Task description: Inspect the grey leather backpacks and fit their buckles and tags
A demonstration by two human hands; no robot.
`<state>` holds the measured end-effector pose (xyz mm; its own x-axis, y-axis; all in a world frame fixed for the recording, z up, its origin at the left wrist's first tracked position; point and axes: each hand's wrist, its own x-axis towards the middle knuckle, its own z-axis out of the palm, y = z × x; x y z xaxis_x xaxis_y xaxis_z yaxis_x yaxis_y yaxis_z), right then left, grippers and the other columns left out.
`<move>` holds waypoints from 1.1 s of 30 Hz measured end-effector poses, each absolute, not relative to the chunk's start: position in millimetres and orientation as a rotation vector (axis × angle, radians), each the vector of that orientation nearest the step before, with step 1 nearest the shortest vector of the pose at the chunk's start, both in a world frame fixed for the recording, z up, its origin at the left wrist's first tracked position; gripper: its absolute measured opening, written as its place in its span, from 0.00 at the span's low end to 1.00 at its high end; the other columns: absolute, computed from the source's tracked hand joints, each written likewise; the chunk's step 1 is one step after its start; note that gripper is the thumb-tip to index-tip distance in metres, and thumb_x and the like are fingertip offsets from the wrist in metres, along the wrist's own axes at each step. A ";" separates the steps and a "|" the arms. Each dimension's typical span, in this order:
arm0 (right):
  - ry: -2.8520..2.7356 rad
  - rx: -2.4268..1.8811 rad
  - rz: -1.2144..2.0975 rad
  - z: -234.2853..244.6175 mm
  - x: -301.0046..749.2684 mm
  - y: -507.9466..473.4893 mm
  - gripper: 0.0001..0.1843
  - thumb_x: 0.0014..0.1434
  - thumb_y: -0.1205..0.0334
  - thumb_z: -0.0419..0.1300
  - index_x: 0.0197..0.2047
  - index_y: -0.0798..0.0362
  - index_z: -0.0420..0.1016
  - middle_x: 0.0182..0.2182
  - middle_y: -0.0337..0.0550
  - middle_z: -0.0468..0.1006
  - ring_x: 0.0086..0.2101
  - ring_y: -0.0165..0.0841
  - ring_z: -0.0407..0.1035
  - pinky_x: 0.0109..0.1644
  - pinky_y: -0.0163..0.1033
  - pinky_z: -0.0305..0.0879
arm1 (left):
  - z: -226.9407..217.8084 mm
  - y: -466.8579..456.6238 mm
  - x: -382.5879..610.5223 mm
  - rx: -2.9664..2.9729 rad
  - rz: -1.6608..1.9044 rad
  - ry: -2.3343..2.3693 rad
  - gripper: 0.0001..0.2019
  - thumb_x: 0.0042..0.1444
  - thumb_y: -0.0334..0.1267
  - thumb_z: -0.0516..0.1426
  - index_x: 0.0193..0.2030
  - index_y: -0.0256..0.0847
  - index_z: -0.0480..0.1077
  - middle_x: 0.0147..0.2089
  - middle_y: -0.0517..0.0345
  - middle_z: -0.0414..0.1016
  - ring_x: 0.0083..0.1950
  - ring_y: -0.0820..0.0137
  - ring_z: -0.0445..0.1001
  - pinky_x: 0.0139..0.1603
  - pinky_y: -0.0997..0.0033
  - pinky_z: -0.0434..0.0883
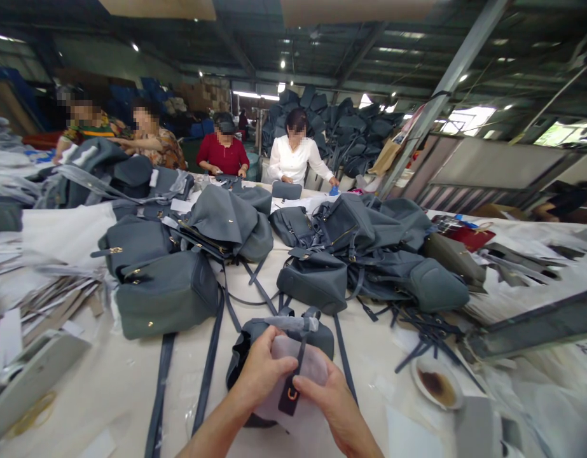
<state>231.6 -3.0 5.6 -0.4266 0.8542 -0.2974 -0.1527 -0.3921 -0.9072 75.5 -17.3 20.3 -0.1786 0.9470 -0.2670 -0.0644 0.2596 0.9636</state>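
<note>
A grey-blue handbag [248, 346] lies on the table right in front of me, with pale stuffing paper [286, 350] bulging from its open top. My left hand [262, 372] is closed on the paper and the bag's rim. My right hand [329, 394] pinches a dark strap tab with a gold ring [290, 395] that hangs over the paper. Long dark straps [212, 356] trail from the bag across the white table [116, 394].
Several finished grey bags lie heaped beyond, one large at the left [166, 292], others at centre [315, 280] and right [436, 286]. A small dish with brown liquid [436, 385] sits at my right. Cardboard and paper pile at the left. Several people work at the far end.
</note>
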 end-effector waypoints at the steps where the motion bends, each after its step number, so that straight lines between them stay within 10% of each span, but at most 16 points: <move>1: -1.110 -1.067 1.880 5.6 232.2 -2.6 0.31 0.43 0.62 0.72 0.52 0.51 0.72 0.43 0.46 0.82 0.44 0.45 0.74 0.50 0.48 0.67 | 20.7 -18.6 73.5 0.871 1.128 1.393 0.11 0.38 0.28 0.62 0.32 0.39 0.69 0.27 0.65 0.69 0.29 0.71 0.66 0.30 0.74 0.61; 7: -1.063 -1.036 1.952 7.1 237.3 -0.2 0.31 0.42 0.63 0.73 0.51 0.53 0.73 0.40 0.44 0.83 0.41 0.42 0.75 0.48 0.46 0.68 | 17.6 -29.1 70.3 0.663 0.970 1.165 0.19 0.45 0.49 0.64 0.33 0.32 0.77 0.28 0.54 0.77 0.29 0.68 0.70 0.30 0.72 0.62; 21: -0.727 -0.879 2.097 -30.6 262.4 -30.0 0.33 0.44 0.42 0.69 0.52 0.48 0.75 0.47 0.52 0.81 0.48 0.49 0.73 0.51 0.53 0.67 | 19.2 -16.5 99.1 0.293 1.139 1.121 0.16 0.29 0.35 0.68 0.29 0.32 0.76 0.25 0.53 0.78 0.27 0.66 0.73 0.33 0.66 0.69; 26: -0.545 -0.837 2.308 -32.7 265.1 -32.3 0.40 0.46 0.25 0.54 0.43 0.52 0.81 0.39 0.54 0.84 0.44 0.48 0.75 0.46 0.49 0.70 | 17.9 -16.2 96.3 0.284 1.107 1.102 0.16 0.30 0.35 0.69 0.30 0.32 0.76 0.25 0.54 0.77 0.26 0.66 0.73 0.32 0.66 0.69; 33: -0.550 -0.921 2.239 -14.7 245.4 -30.0 0.23 0.38 0.42 0.71 0.30 0.52 0.82 0.31 0.46 0.84 0.38 0.45 0.76 0.43 0.47 0.71 | 16.0 -17.3 102.0 0.287 1.056 1.103 0.17 0.27 0.34 0.70 0.29 0.32 0.76 0.26 0.52 0.78 0.27 0.66 0.73 0.33 0.66 0.70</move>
